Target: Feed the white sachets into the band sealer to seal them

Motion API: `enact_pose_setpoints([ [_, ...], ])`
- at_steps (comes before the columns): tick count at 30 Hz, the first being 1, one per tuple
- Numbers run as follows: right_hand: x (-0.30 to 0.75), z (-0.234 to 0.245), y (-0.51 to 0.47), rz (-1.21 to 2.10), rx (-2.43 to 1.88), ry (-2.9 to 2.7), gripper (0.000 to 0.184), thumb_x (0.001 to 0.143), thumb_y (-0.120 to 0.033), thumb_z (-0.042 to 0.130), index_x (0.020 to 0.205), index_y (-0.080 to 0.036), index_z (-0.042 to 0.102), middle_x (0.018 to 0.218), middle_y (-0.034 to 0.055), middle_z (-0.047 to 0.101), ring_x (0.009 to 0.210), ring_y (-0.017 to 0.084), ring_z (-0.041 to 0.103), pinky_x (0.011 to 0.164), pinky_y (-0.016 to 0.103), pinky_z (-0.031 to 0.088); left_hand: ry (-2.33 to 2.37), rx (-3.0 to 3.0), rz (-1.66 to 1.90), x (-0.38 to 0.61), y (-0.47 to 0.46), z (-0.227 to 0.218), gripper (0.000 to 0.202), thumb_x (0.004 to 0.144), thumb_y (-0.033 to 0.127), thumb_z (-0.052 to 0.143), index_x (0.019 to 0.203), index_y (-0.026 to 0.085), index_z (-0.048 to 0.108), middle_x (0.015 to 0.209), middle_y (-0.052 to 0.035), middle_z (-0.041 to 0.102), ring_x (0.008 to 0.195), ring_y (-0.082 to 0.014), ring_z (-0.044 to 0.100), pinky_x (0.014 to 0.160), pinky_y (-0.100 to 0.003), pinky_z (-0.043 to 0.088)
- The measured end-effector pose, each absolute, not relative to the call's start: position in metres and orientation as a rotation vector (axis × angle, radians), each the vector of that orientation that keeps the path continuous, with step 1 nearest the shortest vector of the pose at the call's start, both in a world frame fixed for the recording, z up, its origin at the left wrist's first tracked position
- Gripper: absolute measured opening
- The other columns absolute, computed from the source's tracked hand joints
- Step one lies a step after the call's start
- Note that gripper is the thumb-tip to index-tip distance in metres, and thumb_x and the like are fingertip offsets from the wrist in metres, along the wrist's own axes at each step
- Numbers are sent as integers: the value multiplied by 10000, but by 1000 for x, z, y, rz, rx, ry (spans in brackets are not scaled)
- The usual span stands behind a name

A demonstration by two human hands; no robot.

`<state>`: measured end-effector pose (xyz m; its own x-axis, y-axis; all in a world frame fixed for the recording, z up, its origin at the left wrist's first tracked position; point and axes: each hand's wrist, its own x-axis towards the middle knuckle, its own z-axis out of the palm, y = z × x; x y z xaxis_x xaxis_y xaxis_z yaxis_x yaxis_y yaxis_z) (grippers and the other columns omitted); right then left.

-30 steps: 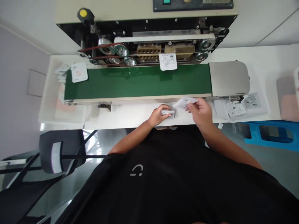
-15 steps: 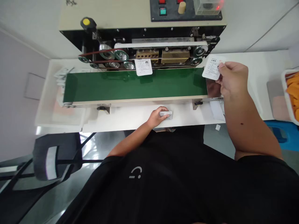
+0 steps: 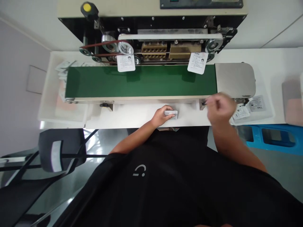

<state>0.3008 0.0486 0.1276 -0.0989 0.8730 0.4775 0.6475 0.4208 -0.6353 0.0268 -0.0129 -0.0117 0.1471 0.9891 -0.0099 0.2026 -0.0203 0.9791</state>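
Sachet stack (image 3: 170,114): gripped in left hand (image 3: 161,116)
Right hand (image 3: 221,108): blurred, grip unclear, at 3 o'clock
Printed sachet (image 3: 197,63): on green conveyor belt (image 3: 142,82) edge, 1 o'clock

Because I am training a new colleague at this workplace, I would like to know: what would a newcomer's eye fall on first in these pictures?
A long green conveyor belt crosses the middle, just below shiny round metal pulleys on a black machine front. Two white printed sachets sit at the belt's far edge. Nearer, the left hand grips a small white packet on the white table, and the blurred right hand is beside the belt's near right corner.
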Motion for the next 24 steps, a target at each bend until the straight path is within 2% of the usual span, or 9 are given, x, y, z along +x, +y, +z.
enact_pose_setpoints([
  [3,276,96,6,719,-1266,-2133,216,997,-373,626,964,-184,723,902,61,719,755,151,625,709,275,455,1198,1401,1008,26,-13,-14,458,865,554,844,1106,201,679,1055,-70,786,956,-205,747,884,-318,565],
  [5,260,75,-5,968,-1380,-2217,197,956,-329,644,1070,-192,728,1011,63,746,799,160,643,719,270,447,1161,1382,1028,26,-14,-15,476,881,574,825,1129,203,658,1070,-76,785,983,-209,752,907,-325,567],
  [7,249,60,-6,1106,-1529,-2247,159,938,-325,646,950,-176,701,924,58,732,757,162,608,692,269,403,1142,1377,1041,25,-15,-16,481,899,584,804,1151,208,644,1087,-79,783,1006,-213,756,920,-330,569],
  [9,245,56,-2,1142,-1629,-2253,266,953,-345,627,762,-162,607,754,47,656,675,148,527,651,272,339,1142,1384,1041,25,-16,-17,475,906,592,794,1149,212,642,1098,-78,782,1011,-215,758,912,-331,574],
  [12,255,70,3,1078,-1615,-2204,389,970,-399,630,678,-154,555,662,35,578,628,130,458,623,277,292,1161,1383,1061,24,-16,-19,480,899,599,797,1140,211,647,1093,-77,785,983,-217,765,876,-328,583],
  [17,302,123,25,971,-1513,-1929,319,901,-441,771,752,-166,712,662,19,626,580,105,508,582,244,333,1129,1376,1107,26,-16,-13,434,963,552,745,1189,200,631,1142,-115,813,1061,-239,805,915,-347,605],
  [20,328,150,55,872,-1418,-1362,251,828,-355,819,770,-160,672,601,11,594,505,110,520,530,232,387,1030,1366,1111,28,-16,-7,358,1006,492,714,1180,195,616,1212,-150,821,1154,-248,813,988,-365,619],
  [22,338,163,78,869,-1307,-974,174,837,-266,753,802,-168,614,555,0,551,481,126,531,509,232,417,1011,1347,1113,29,-16,-6,338,1012,469,714,1178,192,612,1222,-157,826,1121,-239,828,985,-365,631],
  [24,343,171,98,957,-1250,-743,121,863,-179,666,824,-170,552,596,26,596,513,131,570,524,223,450,1002,1318,1113,29,-16,-6,333,1016,463,712,1181,193,609,1230,-158,828,1076,-229,840,970,-359,642],
])
